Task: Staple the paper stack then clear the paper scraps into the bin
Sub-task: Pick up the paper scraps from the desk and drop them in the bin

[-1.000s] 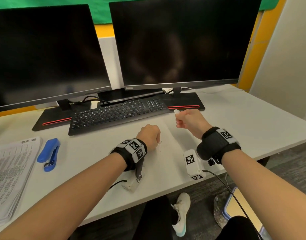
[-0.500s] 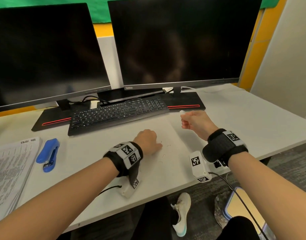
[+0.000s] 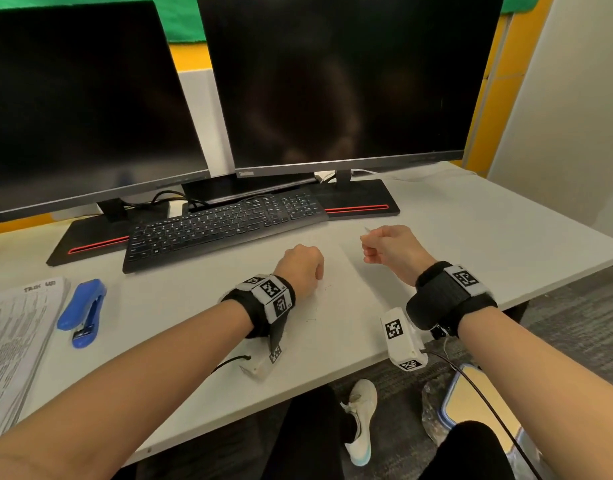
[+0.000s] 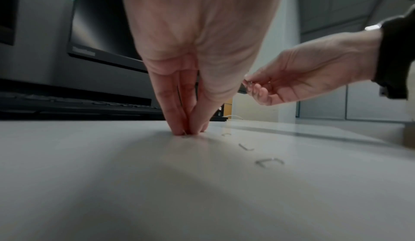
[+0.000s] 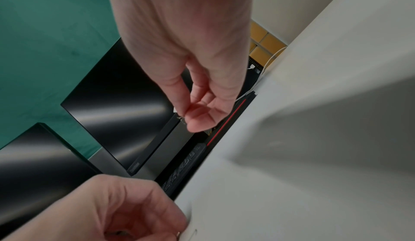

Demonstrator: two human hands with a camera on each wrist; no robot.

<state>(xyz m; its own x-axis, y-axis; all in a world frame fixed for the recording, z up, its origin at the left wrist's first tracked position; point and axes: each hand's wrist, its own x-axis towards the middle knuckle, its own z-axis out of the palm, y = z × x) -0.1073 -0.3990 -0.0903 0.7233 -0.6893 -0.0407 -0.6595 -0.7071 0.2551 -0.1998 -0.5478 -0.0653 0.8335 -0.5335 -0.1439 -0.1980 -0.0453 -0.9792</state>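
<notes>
My left hand (image 4: 188, 132) is down on the white desk (image 3: 471, 230), thumb and fingertips pinched together at a tiny bent staple that barely shows. My right hand (image 5: 185, 117) hovers above the desk to the right and pinches small metal staple bits between thumb and forefinger (image 4: 249, 85). Loose bent staples (image 4: 269, 162) lie on the desk just right of the left fingertips (image 3: 312, 319). The printed paper stack (image 3: 14, 327) lies at the far left, with the blue stapler (image 3: 85, 311) beside it. A lined bin (image 3: 452, 389) stands on the floor under the desk's right front.
A black keyboard (image 3: 222, 226) and two dark monitors (image 3: 332, 81) on stands fill the back of the desk. A white shoe (image 3: 360, 420) and my dark-clad legs are below the front edge. A cable runs from the right wrist camera (image 3: 402, 337).
My left hand has slid a little toward the desk's front, still pinching at the surface. The right hand has drifted rightward while staying raised and pinched.
</notes>
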